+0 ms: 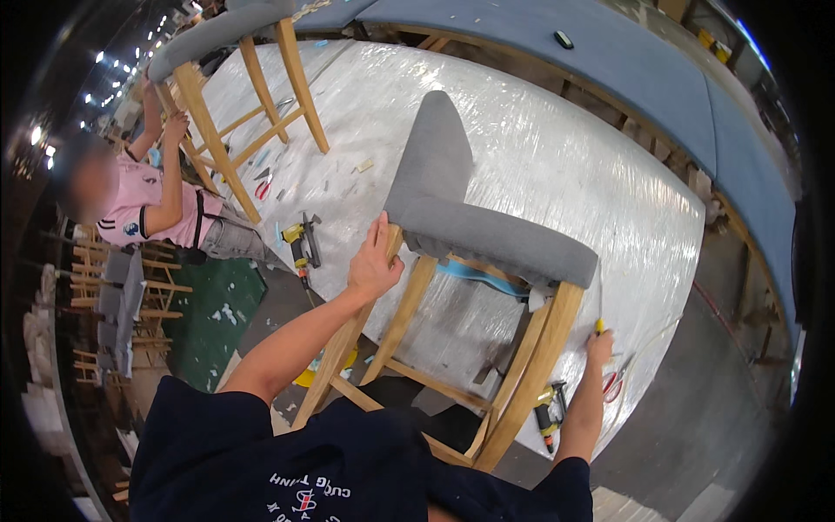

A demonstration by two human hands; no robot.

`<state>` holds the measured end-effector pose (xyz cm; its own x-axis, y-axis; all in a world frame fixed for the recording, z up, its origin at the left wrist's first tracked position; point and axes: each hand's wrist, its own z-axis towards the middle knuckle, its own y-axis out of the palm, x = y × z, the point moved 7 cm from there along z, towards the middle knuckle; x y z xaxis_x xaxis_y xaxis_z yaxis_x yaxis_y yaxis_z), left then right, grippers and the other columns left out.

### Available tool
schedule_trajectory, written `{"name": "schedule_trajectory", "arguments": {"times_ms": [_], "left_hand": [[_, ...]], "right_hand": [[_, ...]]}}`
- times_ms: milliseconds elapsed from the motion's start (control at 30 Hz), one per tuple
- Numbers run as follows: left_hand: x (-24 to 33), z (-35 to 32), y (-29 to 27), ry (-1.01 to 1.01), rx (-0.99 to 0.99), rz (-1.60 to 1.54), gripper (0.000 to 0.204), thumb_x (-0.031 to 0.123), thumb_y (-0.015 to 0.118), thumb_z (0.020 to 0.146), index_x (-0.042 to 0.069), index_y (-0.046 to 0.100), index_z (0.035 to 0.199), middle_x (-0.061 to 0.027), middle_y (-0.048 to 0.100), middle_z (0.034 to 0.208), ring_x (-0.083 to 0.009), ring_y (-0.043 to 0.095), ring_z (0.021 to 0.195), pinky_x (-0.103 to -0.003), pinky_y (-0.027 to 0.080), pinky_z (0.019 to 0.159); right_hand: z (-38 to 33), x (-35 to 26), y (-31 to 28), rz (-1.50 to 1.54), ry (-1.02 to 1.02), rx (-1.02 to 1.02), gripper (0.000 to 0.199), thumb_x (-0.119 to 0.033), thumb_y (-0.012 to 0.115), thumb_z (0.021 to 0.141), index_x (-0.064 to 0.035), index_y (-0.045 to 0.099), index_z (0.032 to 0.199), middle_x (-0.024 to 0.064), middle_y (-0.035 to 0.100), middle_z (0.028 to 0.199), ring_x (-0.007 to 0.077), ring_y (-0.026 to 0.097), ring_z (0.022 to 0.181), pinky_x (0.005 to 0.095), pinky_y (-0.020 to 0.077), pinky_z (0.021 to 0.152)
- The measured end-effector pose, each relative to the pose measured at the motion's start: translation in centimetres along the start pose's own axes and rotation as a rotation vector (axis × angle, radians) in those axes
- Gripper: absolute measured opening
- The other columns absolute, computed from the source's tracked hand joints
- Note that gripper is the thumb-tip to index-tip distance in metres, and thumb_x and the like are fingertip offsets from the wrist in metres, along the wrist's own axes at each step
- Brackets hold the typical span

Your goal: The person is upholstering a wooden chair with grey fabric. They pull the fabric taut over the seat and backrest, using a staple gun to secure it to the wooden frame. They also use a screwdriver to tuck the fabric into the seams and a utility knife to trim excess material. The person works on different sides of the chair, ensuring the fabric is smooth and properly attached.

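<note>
A grey upholstered chair (513,235) with pale wooden legs rests tilted on the plastic-wrapped table, close in front of me. My left hand (376,268) is wrapped round the top of its left wooden leg (348,335), just under the seat. Beyond the chair's right corner, my right hand (599,346) grips a thin tool with a yellow handle (599,326), like a screwdriver. Its slim shaft points up along the seat's edge; whether the tip touches the fabric I cannot tell. Blue material (483,278) shows under the seat.
A yellow-and-black staple gun (546,416) and red-handled scissors (613,385) lie near my right forearm. Another staple gun (300,246) lies left. A co-worker in pink (161,204) holds a second chair (248,113). A blue padded bench (557,65) runs behind the wrapped table (557,157).
</note>
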<state>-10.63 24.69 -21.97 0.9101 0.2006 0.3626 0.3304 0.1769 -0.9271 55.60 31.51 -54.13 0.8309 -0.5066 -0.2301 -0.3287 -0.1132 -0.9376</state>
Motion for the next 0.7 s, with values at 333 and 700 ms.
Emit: {"name": "schedule_trajectory", "arguments": {"times_ms": [333, 700], "left_hand": [[-0.4, 0.6, 0.4, 0.006, -0.007, -0.100, 0.101, 0.019, 0.069, 0.082, 0.004, 0.016, 0.167, -0.0250, 0.045, 0.150, -0.0427, 0.066, 0.103, -0.050, 0.059, 0.082], [-1.3, 0.6, 0.3, -0.045, -0.007, -0.230, 0.099, 0.022, 0.070, 0.084, 0.010, 0.019, 0.167, -0.0242, 0.051, 0.141, -0.0426, 0.067, 0.099, -0.051, 0.059, 0.076]], "right_hand": [[-4.4, -11.1, -19.8, 1.026, -0.281, 0.024, 0.020, -0.024, 0.068, 0.103, -0.0078, 0.057, 0.107, 0.0026, 0.061, 0.077, 0.0068, 0.052, 0.050, 0.0235, 0.0400, 0.042], [-20.1, -48.0, -32.8, 0.993, -0.886, -0.121, 0.027, -0.030, 0.052, 0.113, -0.0058, 0.053, 0.125, 0.0124, 0.073, 0.107, 0.0091, 0.060, 0.062, 0.0240, 0.0495, 0.053]]}}
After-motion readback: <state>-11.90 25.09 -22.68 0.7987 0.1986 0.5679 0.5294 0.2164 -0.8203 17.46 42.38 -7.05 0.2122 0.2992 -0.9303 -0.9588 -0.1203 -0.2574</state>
